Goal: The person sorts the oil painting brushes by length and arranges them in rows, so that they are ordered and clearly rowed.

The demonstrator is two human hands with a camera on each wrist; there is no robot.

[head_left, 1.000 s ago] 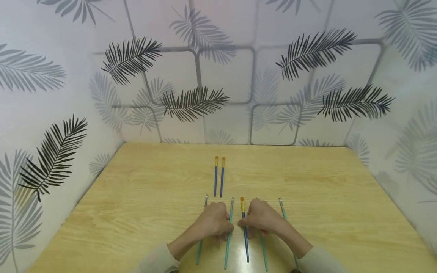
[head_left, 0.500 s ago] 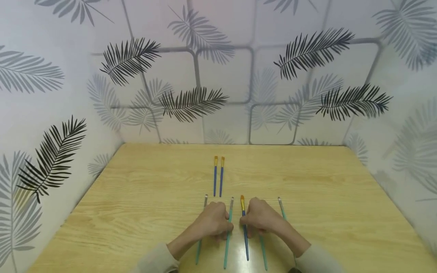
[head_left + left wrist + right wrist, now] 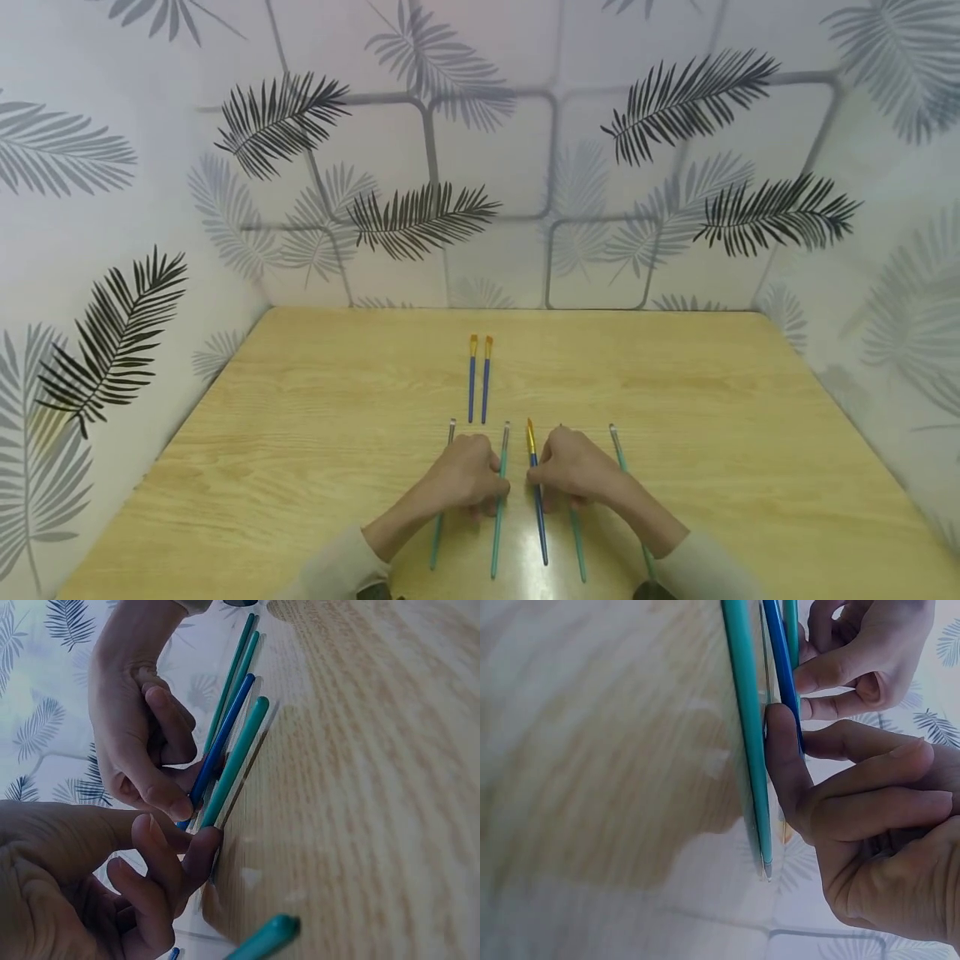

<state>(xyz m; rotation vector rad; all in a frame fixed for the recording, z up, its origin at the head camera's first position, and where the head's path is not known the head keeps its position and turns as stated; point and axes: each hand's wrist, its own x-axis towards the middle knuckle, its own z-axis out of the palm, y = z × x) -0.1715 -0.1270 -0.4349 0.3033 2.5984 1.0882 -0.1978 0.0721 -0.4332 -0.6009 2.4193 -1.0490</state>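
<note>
In the head view, my left hand (image 3: pixel 468 473) pinches a teal-handled paintbrush (image 3: pixel 498 533) between thumb and finger, bristles pointing away from me. My right hand (image 3: pixel 576 465) pinches a blue-handled paintbrush (image 3: pixel 541 529) with orange bristles, just right of the teal one. The right wrist view shows the right fingers about the blue handle (image 3: pixel 780 664), low over the table. Another teal paintbrush (image 3: pixel 577 546) lies under the right hand, partly hidden. One more teal paintbrush (image 3: pixel 436 546) lies left, partly covered by the left hand.
Two blue paintbrushes (image 3: pixel 472 387) with orange bristles lie side by side farther back on the wooden table (image 3: pixel 322 400). A teal paintbrush (image 3: pixel 618 446) lies at the right, partly under the right forearm. A leaf-patterned wall (image 3: pixel 510 158) rises behind the table.
The right thumb has shifted slightly right on the blue paintbrush, whose bristles now look narrower, as if it has rolled. The left hand holds nearly still. The head view has tilted slightly.
</note>
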